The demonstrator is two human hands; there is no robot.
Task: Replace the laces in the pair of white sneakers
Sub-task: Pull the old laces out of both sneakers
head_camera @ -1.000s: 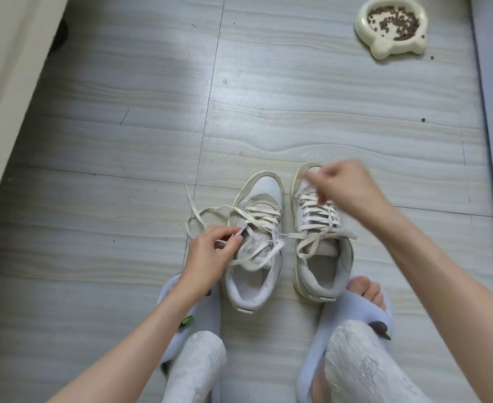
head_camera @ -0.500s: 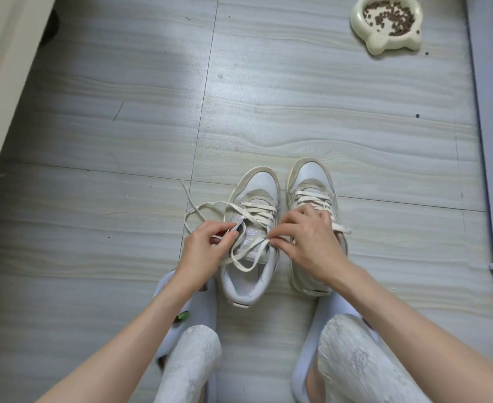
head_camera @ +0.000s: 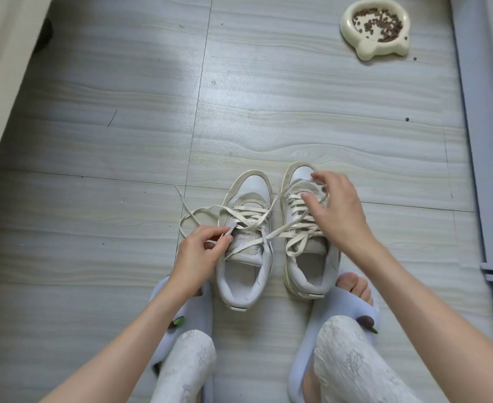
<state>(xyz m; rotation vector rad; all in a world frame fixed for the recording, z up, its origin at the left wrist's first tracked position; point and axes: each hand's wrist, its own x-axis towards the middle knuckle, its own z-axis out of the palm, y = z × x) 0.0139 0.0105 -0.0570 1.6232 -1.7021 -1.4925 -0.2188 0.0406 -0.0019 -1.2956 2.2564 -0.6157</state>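
A grey wood-grain floor (head_camera: 123, 135) carries two white sneakers (head_camera: 246, 245) and a kibble bowl (head_camera: 374, 27).

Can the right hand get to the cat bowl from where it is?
Probably not without leaning forward. The right hand is over the right sneaker, pulling a lace, and the food bowl sits far up the floor. Nothing lies between them; it just looks too far.
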